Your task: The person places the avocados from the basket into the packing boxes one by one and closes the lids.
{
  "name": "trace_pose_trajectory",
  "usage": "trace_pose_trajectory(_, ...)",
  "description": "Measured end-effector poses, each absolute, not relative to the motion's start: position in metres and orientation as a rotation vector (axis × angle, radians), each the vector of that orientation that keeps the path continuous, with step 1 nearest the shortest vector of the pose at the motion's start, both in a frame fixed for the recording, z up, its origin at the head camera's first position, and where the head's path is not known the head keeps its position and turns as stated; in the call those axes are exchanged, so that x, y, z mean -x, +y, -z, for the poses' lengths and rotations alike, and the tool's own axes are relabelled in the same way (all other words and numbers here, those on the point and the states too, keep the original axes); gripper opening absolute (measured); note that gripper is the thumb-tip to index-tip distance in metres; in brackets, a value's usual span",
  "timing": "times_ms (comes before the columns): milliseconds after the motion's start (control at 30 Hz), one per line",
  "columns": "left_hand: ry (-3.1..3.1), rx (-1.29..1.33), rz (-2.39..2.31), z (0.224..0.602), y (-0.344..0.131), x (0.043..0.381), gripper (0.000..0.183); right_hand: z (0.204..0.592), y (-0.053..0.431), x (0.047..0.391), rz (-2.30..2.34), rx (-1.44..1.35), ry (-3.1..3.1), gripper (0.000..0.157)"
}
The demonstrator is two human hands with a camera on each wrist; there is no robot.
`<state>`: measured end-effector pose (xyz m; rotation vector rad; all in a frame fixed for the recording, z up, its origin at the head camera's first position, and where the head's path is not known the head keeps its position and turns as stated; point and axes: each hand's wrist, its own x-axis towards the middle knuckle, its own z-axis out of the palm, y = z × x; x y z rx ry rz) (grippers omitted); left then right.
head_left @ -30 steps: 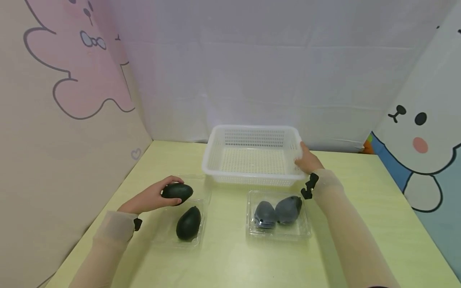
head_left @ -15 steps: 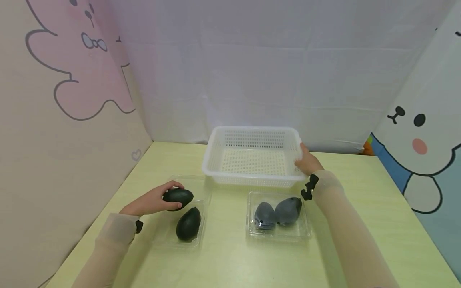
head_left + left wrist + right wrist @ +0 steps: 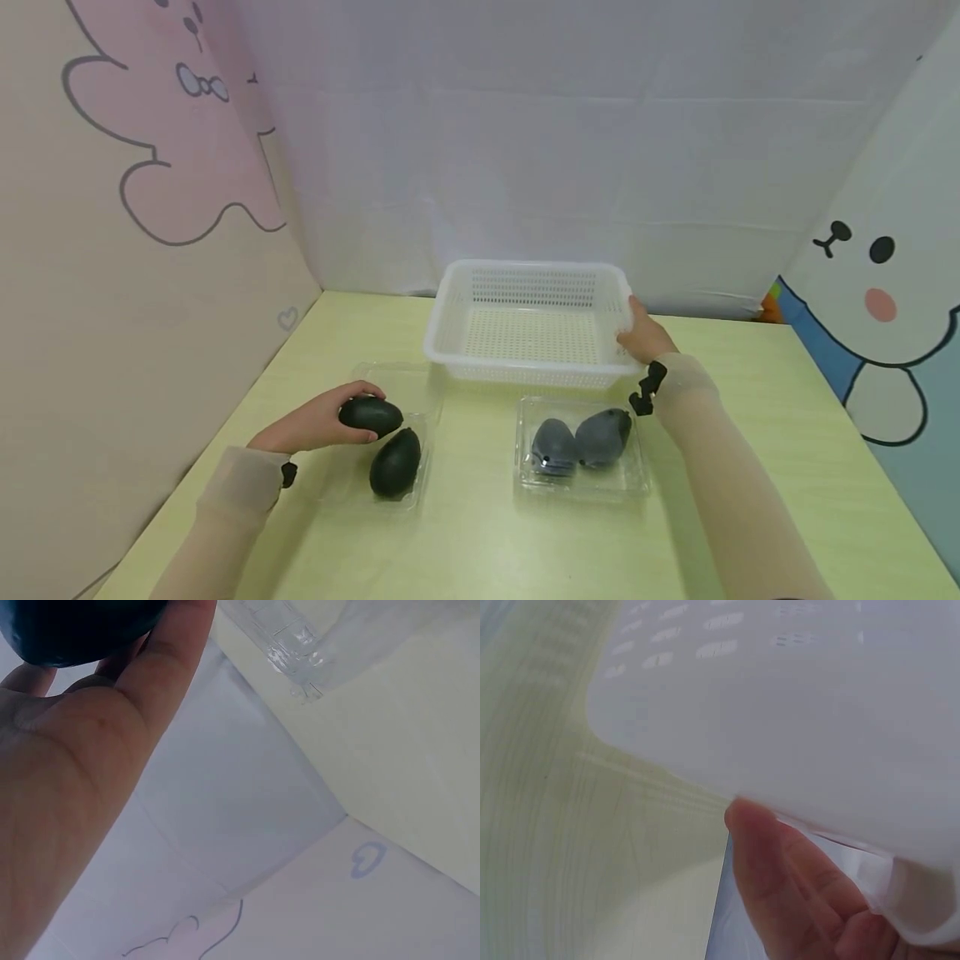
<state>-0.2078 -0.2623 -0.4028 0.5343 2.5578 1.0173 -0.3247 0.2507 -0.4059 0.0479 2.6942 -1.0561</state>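
My left hand (image 3: 326, 421) grips a dark green avocado (image 3: 371, 414) between fingers and thumb, close above a clear plastic clamshell box (image 3: 417, 492) whose lid lies back behind it. A second avocado (image 3: 395, 464), pear-shaped, lies in that box, right beside the held one. In the left wrist view the held avocado (image 3: 79, 626) is partly cut off by the top edge. At the far right end of a white perforated plastic basket (image 3: 528, 367), my right hand (image 3: 647, 335) grips the rim. The right wrist view shows its fingers (image 3: 756, 836) against the basket's end wall.
Another clear box (image 3: 581, 492), closed, stands front right on the light yellow table (image 3: 480, 550). Two greyish pear-shaped fruits (image 3: 600, 437) show through its lid. A white cloth wall (image 3: 525, 183) rises behind the basket, with cartoon-printed walls at both sides.
My left hand has lowered the avocado slightly toward the open box, nearer the avocado lying there. The right hand stays on the basket's rim, and the basket has not moved.
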Motion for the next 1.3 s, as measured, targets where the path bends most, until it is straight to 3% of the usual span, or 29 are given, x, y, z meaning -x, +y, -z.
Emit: trace_pose_trajectory(1300, 2.596, -0.385, -0.718, 0.413, -0.251, 0.195, 0.049, 0.399, 0.246, 0.32, 1.034, -0.065, 2.685, 0.08)
